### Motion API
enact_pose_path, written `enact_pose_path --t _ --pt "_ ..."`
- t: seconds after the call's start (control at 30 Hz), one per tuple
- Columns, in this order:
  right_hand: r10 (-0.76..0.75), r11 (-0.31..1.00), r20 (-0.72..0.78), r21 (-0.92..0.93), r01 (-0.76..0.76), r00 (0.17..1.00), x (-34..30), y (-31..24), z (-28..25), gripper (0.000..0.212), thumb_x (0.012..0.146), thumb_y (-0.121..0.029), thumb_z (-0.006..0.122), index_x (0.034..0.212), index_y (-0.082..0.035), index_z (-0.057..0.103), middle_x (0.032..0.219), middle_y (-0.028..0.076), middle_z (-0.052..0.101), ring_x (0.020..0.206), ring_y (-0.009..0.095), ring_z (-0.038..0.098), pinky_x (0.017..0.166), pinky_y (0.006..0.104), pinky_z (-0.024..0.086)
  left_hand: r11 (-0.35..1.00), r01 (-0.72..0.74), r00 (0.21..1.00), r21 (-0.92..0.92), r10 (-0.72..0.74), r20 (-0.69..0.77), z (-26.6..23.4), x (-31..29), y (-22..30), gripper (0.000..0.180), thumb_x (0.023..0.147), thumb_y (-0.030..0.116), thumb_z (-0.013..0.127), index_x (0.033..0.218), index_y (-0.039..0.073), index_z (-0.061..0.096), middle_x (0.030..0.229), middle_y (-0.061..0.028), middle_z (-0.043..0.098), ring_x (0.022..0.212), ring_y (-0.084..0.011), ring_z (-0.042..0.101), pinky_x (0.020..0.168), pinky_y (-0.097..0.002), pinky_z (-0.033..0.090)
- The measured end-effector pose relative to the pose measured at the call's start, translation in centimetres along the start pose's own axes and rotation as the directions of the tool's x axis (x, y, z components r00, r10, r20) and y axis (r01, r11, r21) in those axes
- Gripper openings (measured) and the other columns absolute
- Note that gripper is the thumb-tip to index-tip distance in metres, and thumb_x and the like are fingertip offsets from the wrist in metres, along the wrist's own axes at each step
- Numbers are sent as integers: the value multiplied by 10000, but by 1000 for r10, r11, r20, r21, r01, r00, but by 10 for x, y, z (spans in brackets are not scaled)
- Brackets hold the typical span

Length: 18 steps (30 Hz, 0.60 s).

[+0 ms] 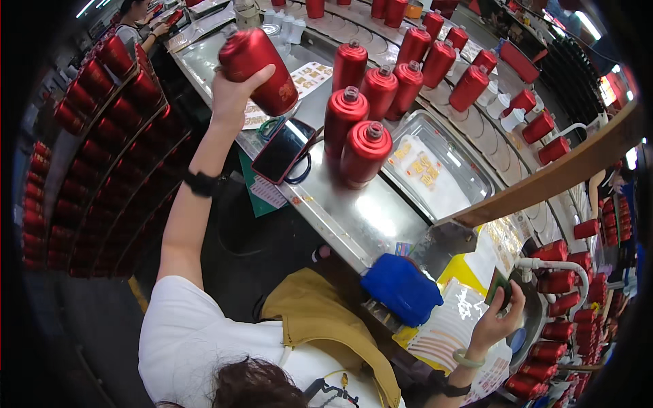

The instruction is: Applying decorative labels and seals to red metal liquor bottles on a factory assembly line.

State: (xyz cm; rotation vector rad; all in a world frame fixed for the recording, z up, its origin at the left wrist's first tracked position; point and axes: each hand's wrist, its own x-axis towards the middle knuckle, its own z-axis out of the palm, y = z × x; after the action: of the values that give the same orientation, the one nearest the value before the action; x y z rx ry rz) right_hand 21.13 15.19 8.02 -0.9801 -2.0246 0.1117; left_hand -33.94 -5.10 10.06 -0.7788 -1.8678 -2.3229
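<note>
My left hand [232, 98], stretched out to the upper left, is wrapped round a shiny red bottle [262, 71] and holds it tilted above the metal worktable [367, 228]. A small gold mark shows low on its side. My right hand [500, 318] is at the lower right, over printed sheets [456, 319]. Between its thumb and fingers is a small dark green flat piece [496, 285], whose kind I cannot make out. Several more red bottles [367, 146] stand upright on the worktable between my hands. A clear tray [435, 180] beside them holds a white sheet with gold decals.
A phone [284, 151] lies at the table edge. A blue cloth [401, 289] hangs by the front edge. A wooden bar [551, 173] slants across the right side. Red bottles fill a rack [102, 149] at left and a conveyor [469, 122] behind. Another person [132, 30] works at the far left.
</note>
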Motion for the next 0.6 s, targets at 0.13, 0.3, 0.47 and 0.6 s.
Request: enact_pose_path --t 0.13,0.3,0.47,0.6 --pt "65 998 41 -29 -64 997 -7 -8 9 228 916 -3 713 1140 4 669 996 106 680 852 234 609 784 346 490 974 20 999 225 -31 45 11 36 -92 752 622 236 998 1207 -33 609 1132 -130 702 1006 -209 697 903 -367 576" --pt "46 999 57 -16 -45 997 -3 -20 13 223 907 0 718 1126 6 674 985 109 680 857 250 617 783 358 497 956 3 994 293 -35 105 48 49 -152 681 623 221 986 1167 -25 658 1106 -122 726 989 -207 707 898 -362 571" --pt "59 998 70 -17 -58 996 1 -29 18 207 914 0 708 1119 12 675 984 110 678 853 236 619 773 345 496 878 -81 996 473 51 75 65 49 -163 780 615 206 978 1257 -10 593 1181 -140 699 1051 -228 693 934 -360 564" --pt "88 996 92 9 -89 992 -2 -32 24 207 913 1 709 1117 13 674 981 113 685 821 213 611 749 332 494 893 -87 993 442 42 110 66 54 -164 802 611 216 974 1280 -1 588 1192 -143 698 1061 -228 693 940 -358 562"
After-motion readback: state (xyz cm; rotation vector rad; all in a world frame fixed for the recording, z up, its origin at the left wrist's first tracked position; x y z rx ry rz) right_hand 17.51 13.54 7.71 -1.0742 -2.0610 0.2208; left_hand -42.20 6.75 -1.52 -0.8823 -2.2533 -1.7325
